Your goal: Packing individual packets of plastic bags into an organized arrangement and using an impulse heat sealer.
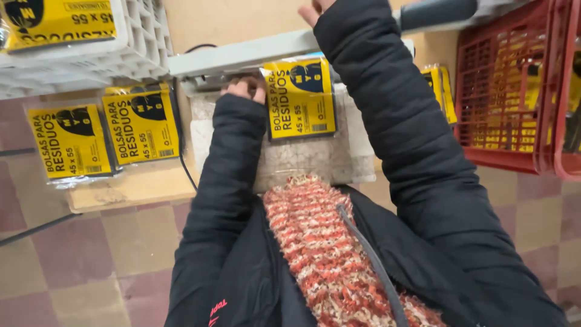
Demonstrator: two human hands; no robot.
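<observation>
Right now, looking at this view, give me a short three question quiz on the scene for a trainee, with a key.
1. True or false: the left hand rests at the edge of the yellow-labelled clear plastic packet on the pale work surface.
2. How many similar yellow packets lie side by side on the wooden board at the left?
3. Which crate stands at the right: A white, B red plastic crate, C blue?

Key: 1 true; 2 two; 3 B. The right hand is mostly out of frame.
</observation>
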